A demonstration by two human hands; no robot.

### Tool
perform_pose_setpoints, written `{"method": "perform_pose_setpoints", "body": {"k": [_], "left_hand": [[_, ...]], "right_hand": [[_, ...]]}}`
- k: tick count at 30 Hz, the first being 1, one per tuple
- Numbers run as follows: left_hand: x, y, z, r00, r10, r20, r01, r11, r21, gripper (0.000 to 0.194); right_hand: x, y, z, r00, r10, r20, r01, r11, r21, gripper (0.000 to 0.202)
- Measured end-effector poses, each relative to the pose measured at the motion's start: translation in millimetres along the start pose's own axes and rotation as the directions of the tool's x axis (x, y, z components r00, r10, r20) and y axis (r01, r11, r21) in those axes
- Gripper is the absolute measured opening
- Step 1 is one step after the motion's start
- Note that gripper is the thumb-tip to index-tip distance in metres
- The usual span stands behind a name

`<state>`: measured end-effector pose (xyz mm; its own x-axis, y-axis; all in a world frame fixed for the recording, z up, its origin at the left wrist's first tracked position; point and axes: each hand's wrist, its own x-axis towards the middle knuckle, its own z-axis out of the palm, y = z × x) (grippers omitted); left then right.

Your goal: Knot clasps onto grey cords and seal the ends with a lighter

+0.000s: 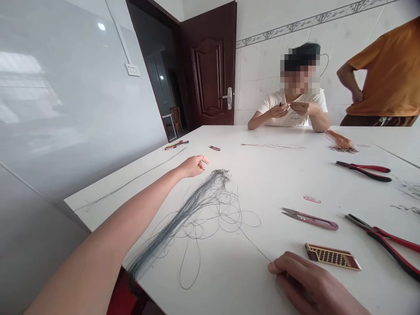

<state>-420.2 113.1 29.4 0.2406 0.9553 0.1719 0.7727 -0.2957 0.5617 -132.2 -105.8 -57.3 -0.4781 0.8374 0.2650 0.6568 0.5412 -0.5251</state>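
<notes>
A bundle of thin grey-blue cords (183,210) lies on the white table, with small metal clasps (221,174) at its far end and loose loops spreading to the right. Just beyond the clasps, my left hand (194,166) hovers with its fingers curled; whether anything is between them is too small to tell. My right hand (303,278) is closed near the front edge, pinching the end of one cord that runs back to the bundle. Beside it lie a patterned lighter (333,257) and pink-handled thread snips (310,218).
Two red-and-black pliers (364,169) (387,245) lie at the right. Small snips (215,148), another tool (177,145) and a long cord (138,176) are at the back left. A person (292,105) sits across the white table (262,175), near orange cords (341,142); another person stands.
</notes>
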Motion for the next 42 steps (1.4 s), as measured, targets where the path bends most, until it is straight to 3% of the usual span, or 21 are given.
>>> {"method": "perform_pose_setpoints", "body": {"k": [4,8,11,15,18,23,26,29,31,34,36,37,39,42], "left_hand": [[-4,-3,2.7,0.992,0.036,0.118,-0.041,0.998,0.041,0.027],[-12,12,15.2,0.953,0.168,0.252,-0.176,0.984,0.009,0.029],[-30,30,29.5,0.885,0.298,0.357,-0.308,0.951,-0.031,0.035],[-62,43,46.0,0.753,0.429,0.499,-0.469,0.882,-0.05,0.04],[-84,38,49.7,0.711,0.465,0.528,-0.534,0.845,-0.026,0.04],[-106,9,26.4,0.769,0.443,0.461,-0.535,0.84,0.086,0.032],[-102,-5,3.7,0.823,0.406,0.396,-0.502,0.847,0.175,0.021],[-93,-2,-5.5,0.858,0.391,0.332,-0.478,0.846,0.238,0.022],[-92,9,0.7,0.84,0.417,0.347,-0.507,0.831,0.228,0.028],[-101,25,18.4,0.751,0.474,0.46,-0.592,0.791,0.151,0.038],[-105,30,24.7,0.725,0.471,0.502,-0.602,0.788,0.129,0.037],[-104,31,25.1,0.74,0.453,0.497,-0.583,0.8,0.14,0.035],[-91,32,22.5,0.813,0.394,0.429,-0.506,0.842,0.187,0.034],[-47,34,24.4,0.921,0.286,0.266,-0.349,0.907,0.234,0.035]], "right_hand": [[8,1,13,0.984,0.16,-0.076,-0.153,0.984,0.089,0.02],[9,4,14,0.978,0.178,-0.111,-0.165,0.98,0.113,0.017],[9,4,13,0.976,0.192,-0.1,-0.181,0.977,0.114,0.017],[8,0,14,0.972,0.216,-0.092,-0.201,0.968,0.15,0.018],[9,-4,14,0.967,0.226,-0.119,-0.205,0.964,0.17,0.02],[10,-4,14,0.971,0.213,-0.11,-0.195,0.968,0.158,0.021],[10,-1,14,0.98,0.177,-0.096,-0.164,0.978,0.129,0.02],[10,1,14,0.984,0.162,-0.078,-0.153,0.982,0.111,0.019],[10,2,15,0.984,0.165,-0.07,-0.157,0.982,0.109,0.02],[10,2,15,0.985,0.16,-0.062,-0.153,0.982,0.112,0.02],[11,1,14,0.985,0.158,-0.065,-0.15,0.982,0.113,0.02],[12,0,14,0.985,0.161,-0.068,-0.153,0.982,0.114,0.02],[13,-2,13,0.983,0.168,-0.071,-0.159,0.98,0.116,0.021],[14,-3,12,0.982,0.177,-0.064,-0.169,0.979,0.116,0.021]]}}
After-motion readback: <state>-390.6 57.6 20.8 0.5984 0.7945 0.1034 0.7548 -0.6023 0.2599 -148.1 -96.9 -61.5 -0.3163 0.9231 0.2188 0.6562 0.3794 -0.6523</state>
